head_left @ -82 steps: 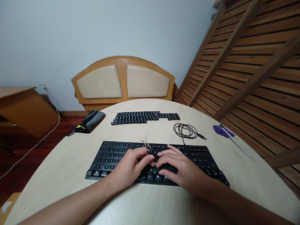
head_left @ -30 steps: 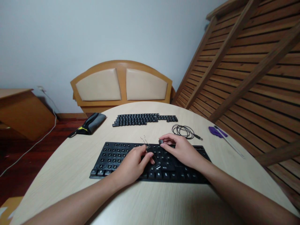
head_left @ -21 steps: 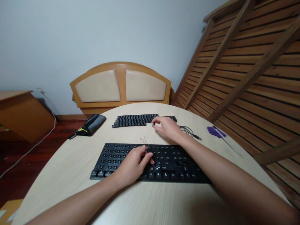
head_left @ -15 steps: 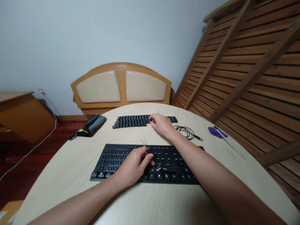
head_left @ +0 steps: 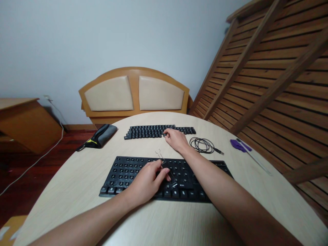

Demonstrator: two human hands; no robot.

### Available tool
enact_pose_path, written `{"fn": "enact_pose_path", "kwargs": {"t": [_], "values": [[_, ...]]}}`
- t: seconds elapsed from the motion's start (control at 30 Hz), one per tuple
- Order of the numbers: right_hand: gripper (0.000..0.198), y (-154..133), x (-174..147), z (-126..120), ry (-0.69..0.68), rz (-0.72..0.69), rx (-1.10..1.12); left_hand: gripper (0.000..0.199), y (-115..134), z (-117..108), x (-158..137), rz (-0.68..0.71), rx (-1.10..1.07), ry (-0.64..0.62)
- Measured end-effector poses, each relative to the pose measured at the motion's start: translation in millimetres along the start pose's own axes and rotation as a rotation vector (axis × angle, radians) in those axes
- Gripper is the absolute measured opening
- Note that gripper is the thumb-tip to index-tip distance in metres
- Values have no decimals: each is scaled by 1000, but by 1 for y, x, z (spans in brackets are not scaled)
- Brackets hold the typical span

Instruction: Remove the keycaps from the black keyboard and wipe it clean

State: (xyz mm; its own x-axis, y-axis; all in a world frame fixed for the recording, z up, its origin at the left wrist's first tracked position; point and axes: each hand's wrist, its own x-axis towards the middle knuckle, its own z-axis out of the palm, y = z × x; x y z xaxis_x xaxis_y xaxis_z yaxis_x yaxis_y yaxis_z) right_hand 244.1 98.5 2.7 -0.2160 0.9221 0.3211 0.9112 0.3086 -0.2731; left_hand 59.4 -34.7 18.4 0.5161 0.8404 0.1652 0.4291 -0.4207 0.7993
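Observation:
A black keyboard [head_left: 109,181] lies flat near the front of the table, most of its upper rows bare of keycaps, its bottom row still capped. Over its middle, my left hand [head_left: 147,177] is closed around a keycap puller [head_left: 166,166], a dark handle with thin wire loops at both ends. Beyond the keyboard, loose black keycaps [head_left: 146,132] stand in neat rows. My right hand [head_left: 176,140] reaches to the near edge of these rows, thumb and finger pinched at a dark keycap [head_left: 164,135] that is mostly hidden by the fingers.
A coiled black USB cable [head_left: 205,146] lies right of my right hand. Farther right are a purple cloth [head_left: 237,145] and a thin white stick [head_left: 256,159]. A grey and black pouch [head_left: 102,136] sits on the left of the round table [head_left: 77,205].
My right hand has moved slightly toward me, from within the keycap rows to their near edge, uncovering more keycaps. My left hand keeps the keycap puller in place. The view has shifted slightly.

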Motion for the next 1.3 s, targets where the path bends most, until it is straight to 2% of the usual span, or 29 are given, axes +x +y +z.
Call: {"fn": "enact_pose_path", "kwargs": {"t": [0.87,0.97,1.13,1.3], "values": [[27,-3,3,4,-37,30,18,27,-1,1,0,-4,9,3],[33,-5,1,-5,-79,13,28,26,-2,1,0,-10,16,2],[58,-11,-15,-36,-206,-56,36,27,-1,0,-1,1,25,5],[42,-24,-65,-75,-261,-150,65,25,-1,0,-1,4,23,15]]}}
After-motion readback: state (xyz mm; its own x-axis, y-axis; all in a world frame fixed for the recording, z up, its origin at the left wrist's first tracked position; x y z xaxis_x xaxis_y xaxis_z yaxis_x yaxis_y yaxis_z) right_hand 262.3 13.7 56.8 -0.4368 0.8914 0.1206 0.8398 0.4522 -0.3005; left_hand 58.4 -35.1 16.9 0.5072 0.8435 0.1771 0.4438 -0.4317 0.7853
